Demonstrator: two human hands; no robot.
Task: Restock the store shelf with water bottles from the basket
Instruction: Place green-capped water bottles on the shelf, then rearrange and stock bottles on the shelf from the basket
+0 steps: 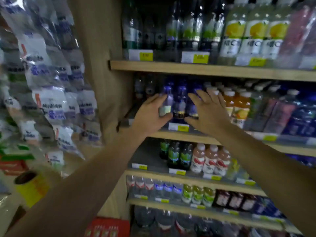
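Shelf [171, 134] at chest height, blue bottles in rows. Left hand [150, 115] grips one bottle [166, 103], fingers curled round it. Right hand [208, 112] beside, fingers spread apart.

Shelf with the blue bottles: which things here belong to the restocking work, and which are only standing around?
Belongs to the job:
- blue bottle, gripped by the left hand
- right hand, fingers spread by the blue row
- second shelf

Just standing about:
- orange juice bottles
- yellow tape roll
- hanging bags
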